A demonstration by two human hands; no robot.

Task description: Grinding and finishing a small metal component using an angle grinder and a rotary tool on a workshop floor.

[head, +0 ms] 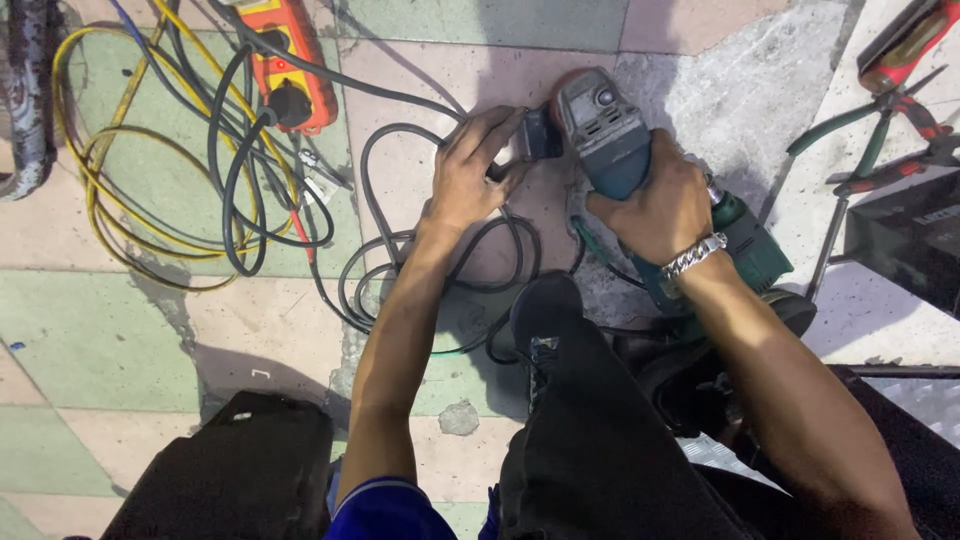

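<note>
Grinder (640, 170) disc hidden under right hand (650, 205); red tool (905, 45) cut by top edge; left hand (470, 180) fingertips hidden behind black part (540, 132).

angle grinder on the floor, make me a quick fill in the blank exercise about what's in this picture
1. The right hand grips the body of the green angle ____.
2. The left hand touches the black part at the tool's ____ end.
3. The power strip among the cables is ____.
4. On the right wrist sits a silver ____.

Missing words: grinder; front; orange; bracelet
</note>
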